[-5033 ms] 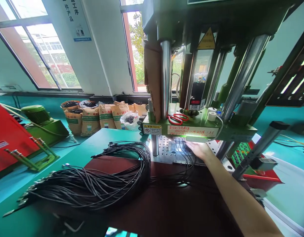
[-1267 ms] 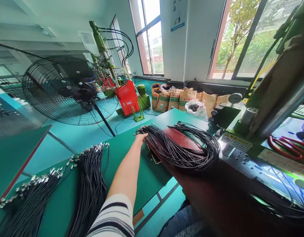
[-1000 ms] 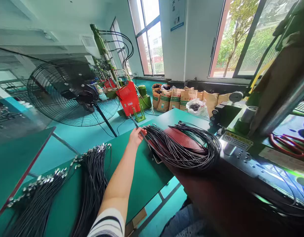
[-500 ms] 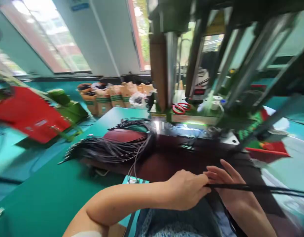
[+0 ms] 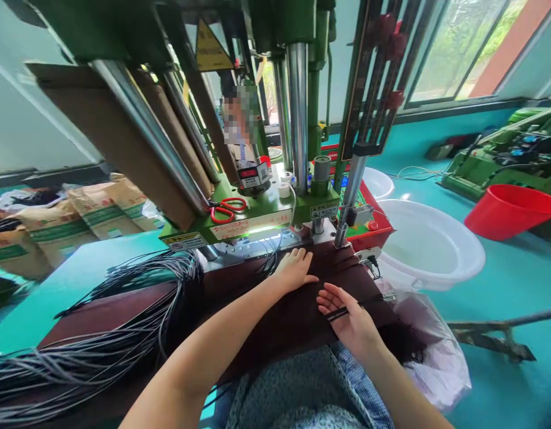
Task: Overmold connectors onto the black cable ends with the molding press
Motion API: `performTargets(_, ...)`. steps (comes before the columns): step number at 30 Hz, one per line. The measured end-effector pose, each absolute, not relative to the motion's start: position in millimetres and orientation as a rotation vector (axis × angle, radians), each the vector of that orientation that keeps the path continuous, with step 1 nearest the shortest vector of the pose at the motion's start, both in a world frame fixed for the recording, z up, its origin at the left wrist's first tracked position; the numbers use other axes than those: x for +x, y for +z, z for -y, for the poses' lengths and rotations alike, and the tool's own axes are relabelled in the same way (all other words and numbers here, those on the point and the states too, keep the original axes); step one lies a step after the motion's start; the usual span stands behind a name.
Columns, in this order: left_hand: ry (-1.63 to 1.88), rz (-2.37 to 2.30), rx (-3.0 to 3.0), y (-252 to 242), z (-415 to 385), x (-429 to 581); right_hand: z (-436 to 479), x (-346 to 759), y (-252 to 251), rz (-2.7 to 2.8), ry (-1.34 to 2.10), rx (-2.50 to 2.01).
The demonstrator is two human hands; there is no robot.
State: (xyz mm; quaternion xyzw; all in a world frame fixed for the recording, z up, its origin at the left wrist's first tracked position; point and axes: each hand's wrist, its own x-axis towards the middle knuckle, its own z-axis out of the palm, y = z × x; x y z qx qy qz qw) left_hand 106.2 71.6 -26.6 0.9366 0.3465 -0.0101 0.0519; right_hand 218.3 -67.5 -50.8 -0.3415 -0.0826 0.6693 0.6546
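My left hand is stretched over the dark red-brown work surface, palm down, fingers extended and thumb apart. Just in front of it is the lower metal part of a green press machine, where several thin black cables lie. My right hand, palm turned up, holds a black cable between thumb and fingers. Whether this is one strand or more, I cannot tell. A large bundle of black cables spreads over the left of the surface.
Red-handled scissors rest on the machine's green ledge. A red control box stands at its right. Beyond are a white tub and a red bucket. A white bag sits by my right arm; paper sacks stand back left.
The view has swung to the right. My left hand has let go of the black cable and reached toward the machine. My right hand, open before, now grips a cable.
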Motion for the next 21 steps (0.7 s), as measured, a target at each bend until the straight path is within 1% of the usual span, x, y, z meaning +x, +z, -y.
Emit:
performTargets(4,-0.151,-1.008,2.849,-33,-65,114,63,216,-48,0.103,1.482,-0.741)
performTargets(6,-0.094,-0.959,2.809,-27,-59,112,61,214,-49,0.068,1.465,-0.726)
performTargets(8,0.007,-0.907,2.665,-16,-51,105,60,214,-50,0.053,1.451,-0.706)
performTargets(10,0.019,-0.81,2.369,-2,-40,93,58,214,-48,0.103,1.428,-0.678)
performTargets(15,-0.064,-0.571,1.563,16,2,50,56,214,-22,0.562,1.438,-0.604)
performTargets(18,-0.009,-0.59,1.303,9,26,26,58,201,-6,0.903,1.483,-0.632)
performTargets(21,0.115,-0.579,1.139,-1,44,12,65,177,-9,1.143,1.61,-0.711)
